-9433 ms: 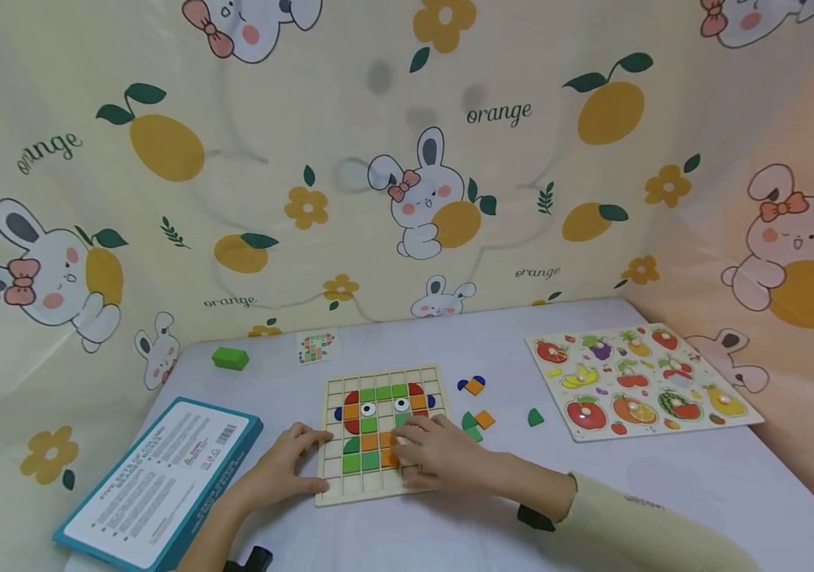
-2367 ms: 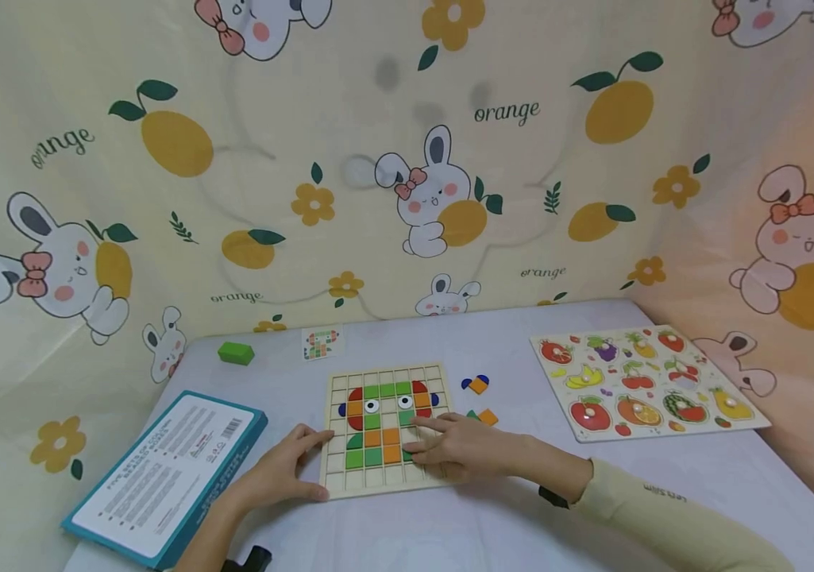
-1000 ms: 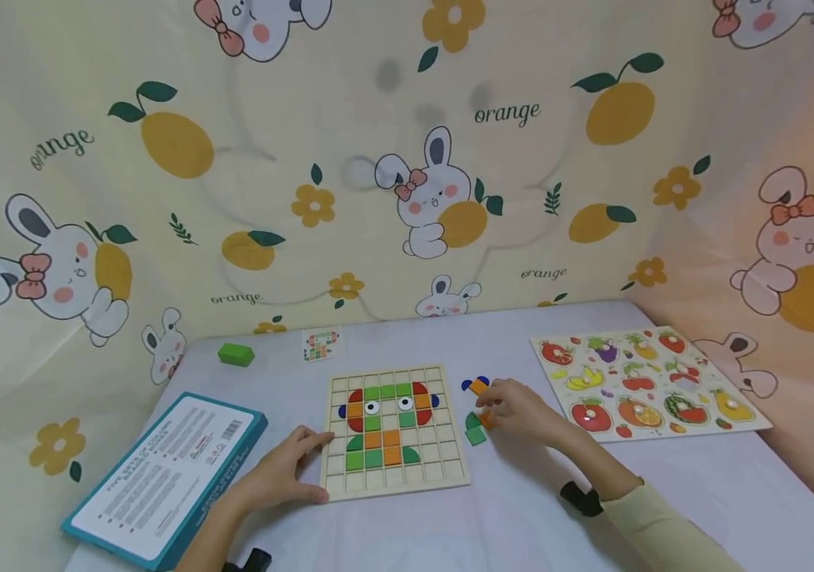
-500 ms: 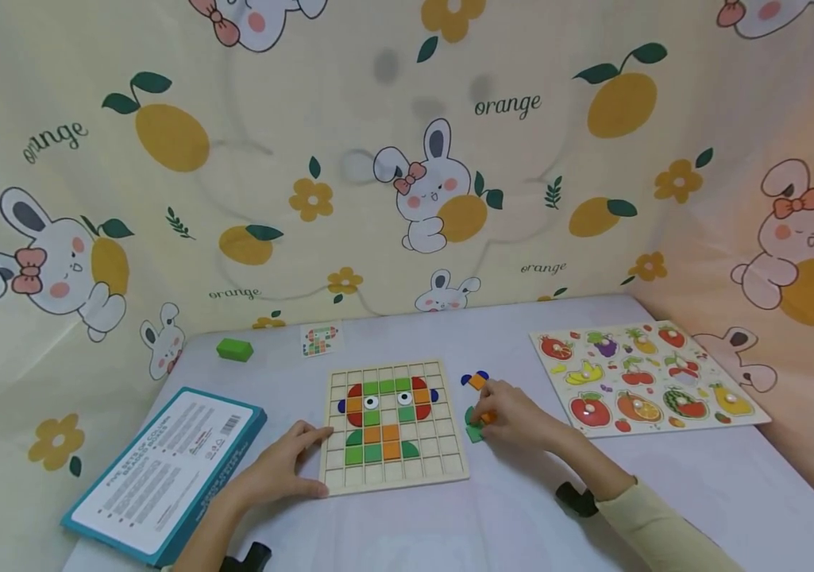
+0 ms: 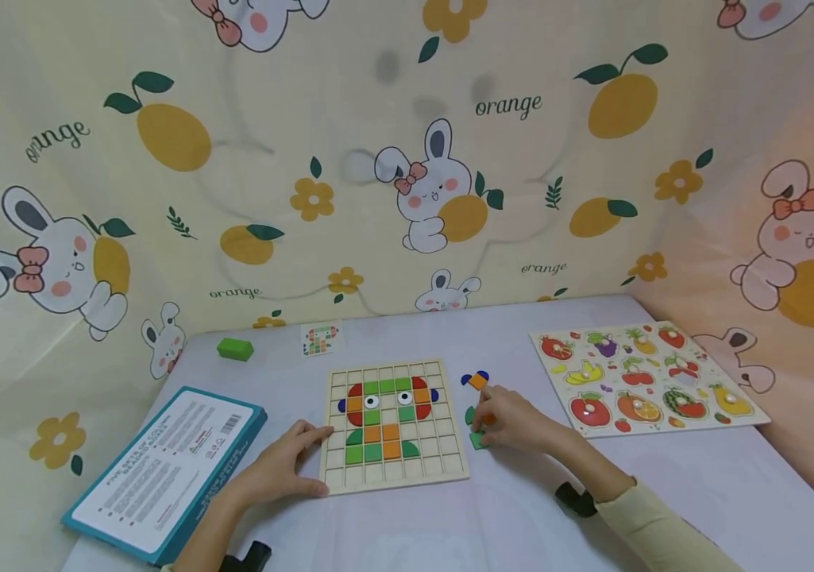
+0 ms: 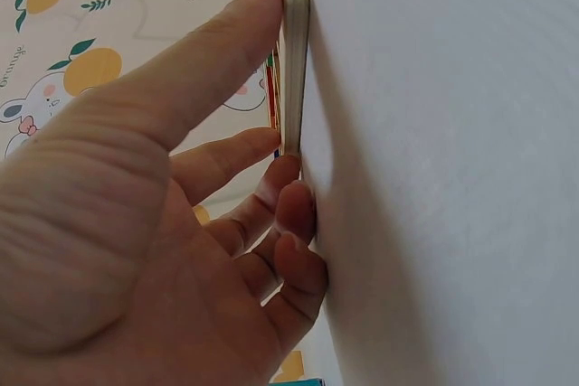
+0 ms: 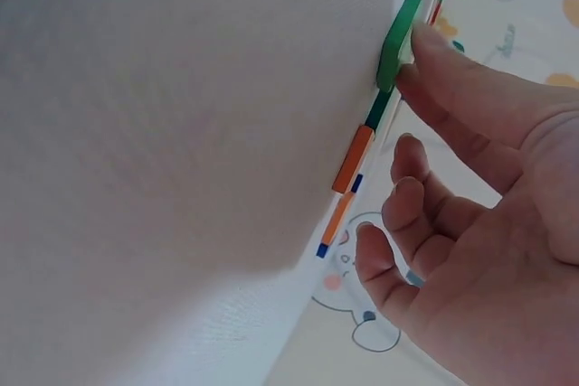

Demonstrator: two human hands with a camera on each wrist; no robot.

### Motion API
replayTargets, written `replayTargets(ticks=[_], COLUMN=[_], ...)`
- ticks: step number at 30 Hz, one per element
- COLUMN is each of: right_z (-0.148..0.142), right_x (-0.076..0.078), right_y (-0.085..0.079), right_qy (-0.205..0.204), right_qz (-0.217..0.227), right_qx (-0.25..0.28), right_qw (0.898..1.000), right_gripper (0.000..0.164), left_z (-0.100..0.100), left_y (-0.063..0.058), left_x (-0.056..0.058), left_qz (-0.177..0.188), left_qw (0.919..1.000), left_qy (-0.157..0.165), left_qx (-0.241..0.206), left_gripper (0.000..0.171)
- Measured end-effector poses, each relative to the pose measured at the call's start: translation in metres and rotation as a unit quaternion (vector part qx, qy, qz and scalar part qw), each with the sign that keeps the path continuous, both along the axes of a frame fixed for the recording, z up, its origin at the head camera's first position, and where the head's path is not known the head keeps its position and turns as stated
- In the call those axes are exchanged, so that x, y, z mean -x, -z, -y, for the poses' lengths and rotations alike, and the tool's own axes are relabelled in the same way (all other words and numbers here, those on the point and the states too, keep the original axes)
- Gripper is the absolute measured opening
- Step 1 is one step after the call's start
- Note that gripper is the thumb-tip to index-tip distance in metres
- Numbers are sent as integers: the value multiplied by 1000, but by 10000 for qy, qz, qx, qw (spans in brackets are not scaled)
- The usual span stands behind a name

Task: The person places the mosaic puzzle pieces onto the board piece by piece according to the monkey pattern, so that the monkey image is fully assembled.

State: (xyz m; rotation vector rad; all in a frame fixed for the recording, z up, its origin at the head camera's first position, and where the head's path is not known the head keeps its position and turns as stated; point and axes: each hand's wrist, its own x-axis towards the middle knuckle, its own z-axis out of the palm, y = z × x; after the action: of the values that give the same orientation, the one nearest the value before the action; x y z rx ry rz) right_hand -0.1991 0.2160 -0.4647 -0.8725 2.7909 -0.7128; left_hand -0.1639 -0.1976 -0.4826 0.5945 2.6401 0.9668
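A wooden grid board point(image 5: 442, 469) lies on the table, with coloured tiles set in it and two eye tiles in its upper part. My left hand point(image 5: 285, 469) rests thumb and index finger against the board's left edge; its other fingers are loosely bent in the left wrist view. Right of the board, my right hand point(image 5: 517, 421) pinches a green tile point(image 7: 398, 47) between thumb and index finger. Close to it lie another green piece point(image 5: 469, 415) and an orange square point(image 7: 353, 160), partly covered by the hand in the head view. Blue-and-orange pieces point(image 5: 478, 380) lie just beyond.
A blue box point(image 5: 171, 469) lies at the left. A green block point(image 5: 235, 349) and a small pattern card point(image 5: 321, 339) are at the back. The fruit puzzle board point(image 5: 646, 381) occupies the right side.
The right hand placed a green quarter piece low on the board, then moved right to the loose pieces. There it has shifted a green tile slightly. The left hand stays at the board's edge.
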Motion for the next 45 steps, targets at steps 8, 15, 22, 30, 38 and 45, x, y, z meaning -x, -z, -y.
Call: replayTargets(ticks=[8,15,22,30,38,45], right_z=[4,9,40,103,148,159], right_x=[-4,-4,0,-6,-13,-13], right_y=[-3,-7,-9,-6,-9,-6], right_qy=[21,-194,-754,-1155,-1007,-1003], right_qz=[13,520,773,1024,1047,880], right_qx=[-353,314,1229,1333,1160,969], right_qw=[9994,9980,9865,9790,9826,9863], right_gripper=[25,22,14,16,15,14], left_z=[0,1,1,-1,1,2], left_y=[0,1,-3,-2,0,2], left_x=[1,1,-1,1,2,1], left_qz=[-29,10,21,82,16,-12], left_qw=[10000,10000,10000,10000,10000,10000], left_qy=[24,13,-4,-20,62,32], left_qx=[-19,-35,-44,18,-1,6], left_gripper=[89,89,88,90,89,88])
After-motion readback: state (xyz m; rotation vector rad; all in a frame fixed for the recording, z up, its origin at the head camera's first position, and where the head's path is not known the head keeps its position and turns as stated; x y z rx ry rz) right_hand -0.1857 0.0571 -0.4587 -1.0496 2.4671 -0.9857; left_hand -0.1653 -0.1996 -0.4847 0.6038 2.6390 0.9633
